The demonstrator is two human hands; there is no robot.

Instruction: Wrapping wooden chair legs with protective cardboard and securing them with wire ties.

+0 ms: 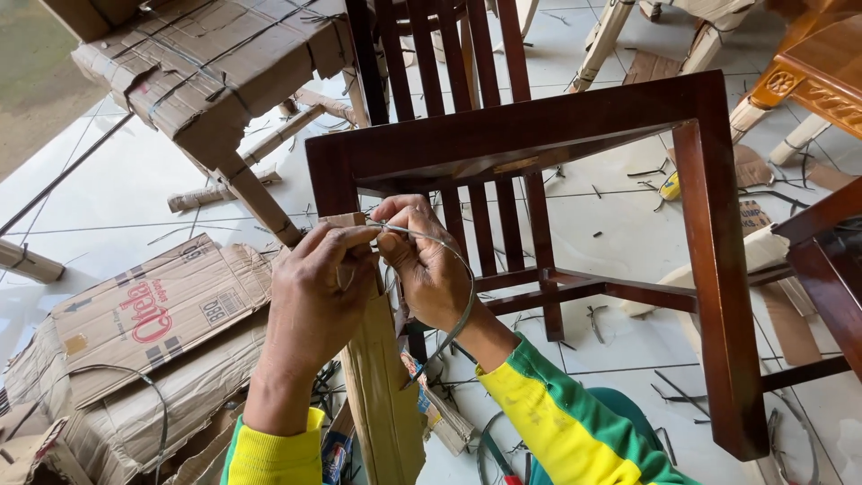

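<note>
Flattened boxes [153, 314] lie far left on the tile. My left hand [314, 287] is pinched on the cardboard wrap [382, 386] round the chair [539, 135] leg. My right hand [431, 269], touching it, is closed on a grey strap [467, 296] looping down beside the leg.
</note>
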